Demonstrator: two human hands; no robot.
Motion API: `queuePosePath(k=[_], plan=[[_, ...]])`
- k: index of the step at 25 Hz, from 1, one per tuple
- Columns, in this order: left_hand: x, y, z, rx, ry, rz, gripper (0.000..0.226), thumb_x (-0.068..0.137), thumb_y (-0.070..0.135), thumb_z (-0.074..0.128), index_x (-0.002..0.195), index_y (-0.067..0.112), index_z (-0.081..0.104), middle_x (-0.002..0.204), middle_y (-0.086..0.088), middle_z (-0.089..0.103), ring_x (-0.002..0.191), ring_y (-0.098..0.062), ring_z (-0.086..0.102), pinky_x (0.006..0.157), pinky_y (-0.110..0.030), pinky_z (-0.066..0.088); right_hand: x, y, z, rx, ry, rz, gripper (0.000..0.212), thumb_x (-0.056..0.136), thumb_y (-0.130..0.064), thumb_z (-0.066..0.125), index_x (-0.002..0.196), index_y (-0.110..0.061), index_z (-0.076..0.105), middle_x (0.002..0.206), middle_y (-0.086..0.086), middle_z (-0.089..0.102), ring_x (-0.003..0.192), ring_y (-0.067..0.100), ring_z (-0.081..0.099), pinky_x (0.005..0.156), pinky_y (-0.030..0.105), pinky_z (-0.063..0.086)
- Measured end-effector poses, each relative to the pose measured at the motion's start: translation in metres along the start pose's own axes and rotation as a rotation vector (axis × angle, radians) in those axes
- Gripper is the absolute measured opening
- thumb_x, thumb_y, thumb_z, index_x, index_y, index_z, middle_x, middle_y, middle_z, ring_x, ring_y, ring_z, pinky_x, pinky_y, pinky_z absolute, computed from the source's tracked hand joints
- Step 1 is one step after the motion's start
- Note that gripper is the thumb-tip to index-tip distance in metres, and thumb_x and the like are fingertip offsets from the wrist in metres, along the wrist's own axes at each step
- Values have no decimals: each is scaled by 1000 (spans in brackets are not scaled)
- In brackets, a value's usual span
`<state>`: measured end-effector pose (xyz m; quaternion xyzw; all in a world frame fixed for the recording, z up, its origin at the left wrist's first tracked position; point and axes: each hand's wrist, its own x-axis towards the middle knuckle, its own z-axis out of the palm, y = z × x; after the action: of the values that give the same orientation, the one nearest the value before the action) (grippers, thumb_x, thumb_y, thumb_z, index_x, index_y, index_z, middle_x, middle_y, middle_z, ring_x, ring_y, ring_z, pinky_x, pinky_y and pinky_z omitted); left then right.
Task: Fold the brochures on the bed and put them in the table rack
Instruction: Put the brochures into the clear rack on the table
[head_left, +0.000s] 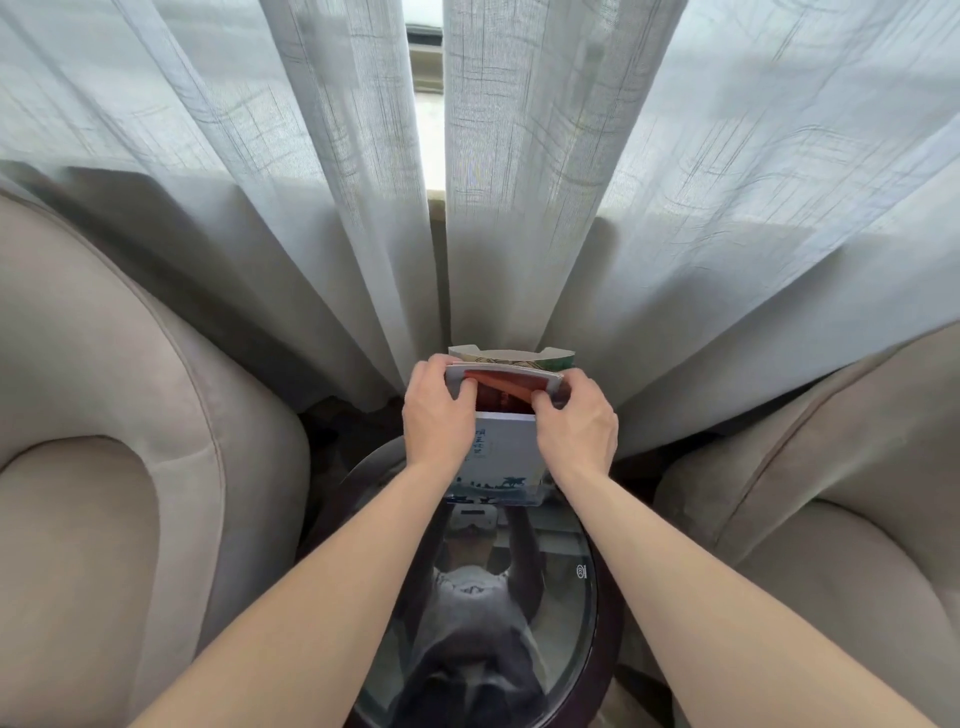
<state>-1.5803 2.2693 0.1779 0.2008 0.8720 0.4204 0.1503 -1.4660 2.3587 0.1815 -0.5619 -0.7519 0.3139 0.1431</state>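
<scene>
A folded brochure with a red picture and grey edge is gripped at its two top corners, my left hand on the left and my right hand on the right. It stands upright in the clear table rack at the far side of the round glass table. In front of it stands a pale blue brochure with dark printing. Behind it rises a cream and green brochure. The bed is out of view.
Beige armchairs flank the small table, one at the left and one at the right. Pale grey curtains hang close behind the rack. The glass top reflects the person.
</scene>
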Motion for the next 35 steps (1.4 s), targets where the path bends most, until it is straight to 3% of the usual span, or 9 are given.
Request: queuePosePath(k=[5, 10, 14, 18, 21, 24, 28, 35], plan=[[2, 24, -4, -68, 74, 64, 9, 94, 25, 57, 101, 24, 62, 100, 7, 56, 90, -7, 52, 77, -22, 41, 10, -9, -15, 111, 67, -28, 10, 87, -39, 60, 90, -30, 58, 88, -11, 62, 83, 17, 58, 79, 41, 51], [1, 20, -10, -79, 80, 69, 10, 96, 29, 55, 103, 25, 62, 101, 8, 57, 92, -6, 52, 72, -11, 37, 9, -11, -16, 87, 72, -76, 14, 90, -45, 57, 93, -32, 61, 89, -12, 62, 86, 15, 59, 82, 42, 51], [-4, 4, -1, -36, -13, 29, 13, 95, 28, 58, 106, 24, 61, 106, 8, 59, 97, -9, 56, 82, -23, 47, 8, 5, -9, 33, 22, -18, 18, 91, -44, 57, 98, -29, 66, 94, -8, 61, 91, 18, 58, 85, 43, 50], [-7, -13, 6, 30, -102, -113, 12, 91, 27, 63, 102, 24, 62, 102, 8, 64, 97, -15, 59, 88, -37, 52, 5, 17, -2, 21, -23, 30, 16, 91, -39, 60, 101, -27, 63, 98, -5, 59, 91, 21, 59, 80, 37, 50], [-3, -13, 8, 29, -171, -165, 8, 90, 35, 64, 95, 32, 59, 93, 13, 64, 92, -13, 62, 79, -35, 54, 13, 21, 0, -26, -75, 59, 16, 89, -33, 62, 101, -23, 63, 99, -2, 58, 92, 24, 58, 85, 41, 49], [0, -9, 10, 49, -185, -153, 11, 89, 34, 66, 98, 32, 60, 98, 11, 66, 92, -12, 62, 82, -36, 56, 16, 20, 2, -51, -94, 78, 22, 89, -31, 63, 109, -21, 65, 103, -1, 58, 94, 23, 58, 90, 43, 50], [-3, -8, 15, 60, -123, -167, 21, 89, 30, 69, 104, 28, 55, 108, 7, 62, 97, -13, 59, 86, -34, 54, 13, 20, 2, 45, -48, 92, 16, 90, -28, 64, 105, -24, 64, 101, -4, 64, 93, 20, 60, 83, 36, 51], [-2, -5, 17, 32, -93, -186, 17, 88, 30, 70, 99, 24, 59, 101, 6, 64, 92, -13, 62, 79, -28, 50, 12, 22, -3, 157, 11, 154, 9, 89, -31, 65, 97, -27, 67, 96, -8, 68, 88, 15, 62, 72, 27, 42]])
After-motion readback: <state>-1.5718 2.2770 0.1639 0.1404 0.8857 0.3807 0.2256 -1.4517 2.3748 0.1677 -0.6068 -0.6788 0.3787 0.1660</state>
